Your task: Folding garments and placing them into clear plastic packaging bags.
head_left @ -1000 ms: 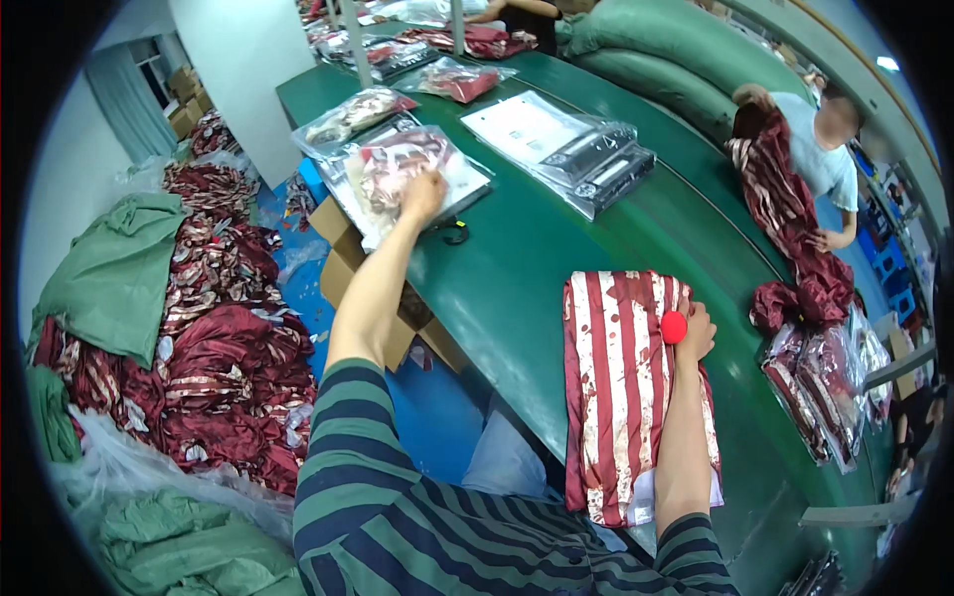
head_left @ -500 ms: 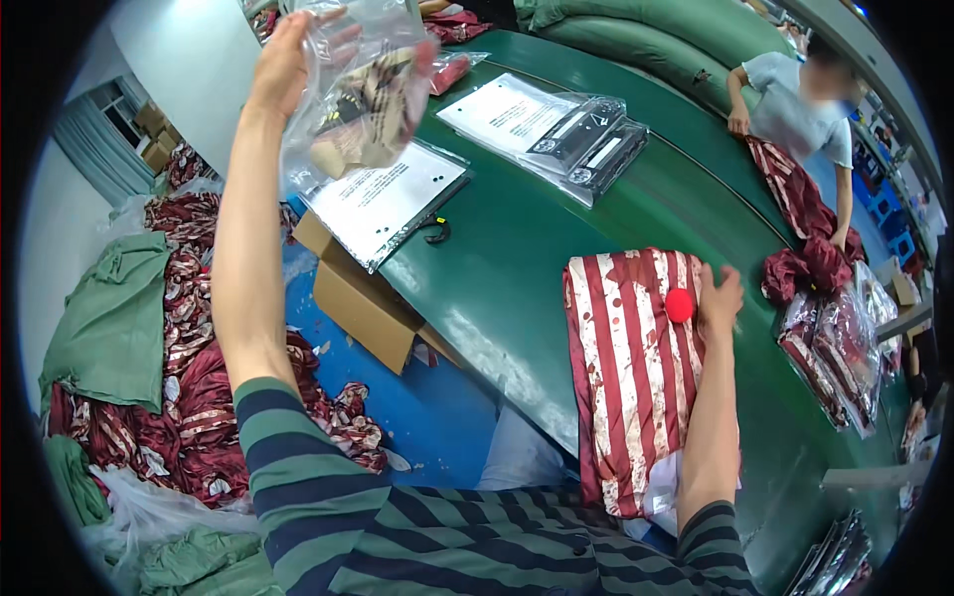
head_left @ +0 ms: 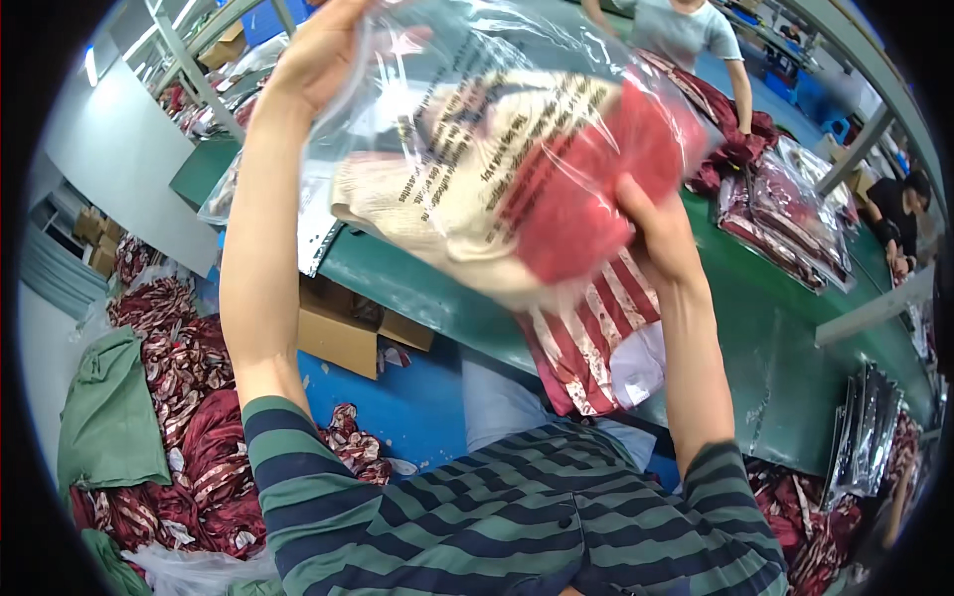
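Observation:
I hold up a clear plastic bag (head_left: 393, 129) with dark print, and inside it are a cream knitted piece (head_left: 417, 199) and a red fabric piece (head_left: 586, 214). My left hand (head_left: 323, 65) grips the bag's upper left edge, its fingertips partly hidden by the film. At the bag's right side my right hand (head_left: 664, 233) pinches it by the red piece, thumb in front. Below the bag, a folded red-and-cream striped fabric item (head_left: 556, 358) lies at the near edge of the green table (head_left: 437, 298). The bag hides its upper part.
Packed striped items in clear bags (head_left: 785, 219) lie on the right of the table, near another person (head_left: 686, 35) handling red fabric. Dark glossy packages (head_left: 863, 432) stand at lower right. An open cardboard box (head_left: 338, 333) and heaps of red fabric (head_left: 199, 437) lie at left.
The bag has come closer and toward the middle, in front of the striped item. My right hand has left the striped item and taken hold of the bag. The view has shifted.

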`<move>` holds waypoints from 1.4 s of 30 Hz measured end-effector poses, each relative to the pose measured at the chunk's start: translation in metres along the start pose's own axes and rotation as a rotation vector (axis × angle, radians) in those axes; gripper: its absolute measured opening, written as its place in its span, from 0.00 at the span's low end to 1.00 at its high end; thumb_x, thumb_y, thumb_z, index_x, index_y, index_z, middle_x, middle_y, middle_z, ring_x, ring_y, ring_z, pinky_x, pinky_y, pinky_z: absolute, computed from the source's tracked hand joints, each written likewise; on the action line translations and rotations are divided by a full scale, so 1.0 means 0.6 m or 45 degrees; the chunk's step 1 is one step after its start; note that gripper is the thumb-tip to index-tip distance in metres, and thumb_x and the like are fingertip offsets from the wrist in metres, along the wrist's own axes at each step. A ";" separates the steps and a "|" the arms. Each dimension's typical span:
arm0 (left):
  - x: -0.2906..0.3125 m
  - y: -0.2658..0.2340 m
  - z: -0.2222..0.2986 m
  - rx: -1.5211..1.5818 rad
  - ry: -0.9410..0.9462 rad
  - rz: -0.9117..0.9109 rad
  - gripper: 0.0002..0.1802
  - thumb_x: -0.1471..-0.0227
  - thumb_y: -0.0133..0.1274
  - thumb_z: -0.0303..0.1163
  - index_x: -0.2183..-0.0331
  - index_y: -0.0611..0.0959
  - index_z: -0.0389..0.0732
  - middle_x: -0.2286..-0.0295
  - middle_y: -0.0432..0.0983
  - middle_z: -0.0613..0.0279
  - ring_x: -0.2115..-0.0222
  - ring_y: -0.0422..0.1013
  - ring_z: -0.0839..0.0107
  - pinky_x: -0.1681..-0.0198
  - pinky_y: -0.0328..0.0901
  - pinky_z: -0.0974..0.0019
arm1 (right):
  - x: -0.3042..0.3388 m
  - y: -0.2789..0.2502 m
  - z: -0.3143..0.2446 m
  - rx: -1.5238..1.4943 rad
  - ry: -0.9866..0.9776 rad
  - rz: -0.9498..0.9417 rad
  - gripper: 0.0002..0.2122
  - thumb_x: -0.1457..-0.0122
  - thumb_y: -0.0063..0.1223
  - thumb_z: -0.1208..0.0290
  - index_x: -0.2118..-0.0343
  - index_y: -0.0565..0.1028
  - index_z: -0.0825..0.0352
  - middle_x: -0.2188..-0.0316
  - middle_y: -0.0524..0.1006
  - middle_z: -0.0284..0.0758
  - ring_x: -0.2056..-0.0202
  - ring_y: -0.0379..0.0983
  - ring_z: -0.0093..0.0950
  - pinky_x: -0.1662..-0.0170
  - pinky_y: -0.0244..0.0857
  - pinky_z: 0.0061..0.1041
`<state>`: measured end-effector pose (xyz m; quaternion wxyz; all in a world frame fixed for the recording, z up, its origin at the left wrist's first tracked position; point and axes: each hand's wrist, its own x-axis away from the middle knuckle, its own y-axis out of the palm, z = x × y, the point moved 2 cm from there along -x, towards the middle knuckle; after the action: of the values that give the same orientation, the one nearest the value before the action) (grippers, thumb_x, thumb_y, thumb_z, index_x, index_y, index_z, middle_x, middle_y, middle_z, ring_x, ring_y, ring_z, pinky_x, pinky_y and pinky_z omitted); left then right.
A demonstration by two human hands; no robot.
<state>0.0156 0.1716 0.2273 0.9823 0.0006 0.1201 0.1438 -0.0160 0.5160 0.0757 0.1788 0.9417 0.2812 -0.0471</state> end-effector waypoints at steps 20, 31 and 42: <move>0.246 0.279 -0.367 -1.238 0.637 -0.732 0.30 0.45 0.53 0.58 0.46 0.78 0.52 0.42 0.69 0.61 0.31 0.43 0.48 0.34 0.35 0.28 | 0.249 -0.114 0.157 -0.192 0.418 0.769 0.25 0.37 0.56 0.75 0.39 0.60 0.67 0.51 0.73 0.45 0.58 0.77 0.32 0.57 0.76 0.29; 0.223 0.277 -0.492 -1.183 0.708 -0.578 0.33 0.46 0.52 0.62 0.44 0.77 0.56 0.41 0.68 0.61 0.33 0.45 0.43 0.34 0.39 0.27 | -0.081 -0.022 0.136 2.235 -0.570 0.434 0.25 0.48 0.60 0.45 0.53 0.77 0.57 0.38 0.61 0.52 0.35 0.52 0.56 0.37 0.46 0.58; 0.155 0.138 -0.529 -1.266 0.053 0.201 0.24 0.47 0.57 0.50 0.54 0.81 0.45 0.45 0.71 0.58 0.44 0.63 0.45 0.42 0.57 0.41 | -0.136 -0.083 0.284 2.007 0.098 0.477 0.40 0.55 0.54 0.26 0.46 0.74 0.54 0.36 0.57 0.55 0.37 0.53 0.60 0.39 0.45 0.64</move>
<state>0.0040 0.2665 -0.0997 0.8473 -0.4611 0.0561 0.2576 -0.1097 0.4512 -0.0831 -0.5421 0.8232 0.0088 -0.1681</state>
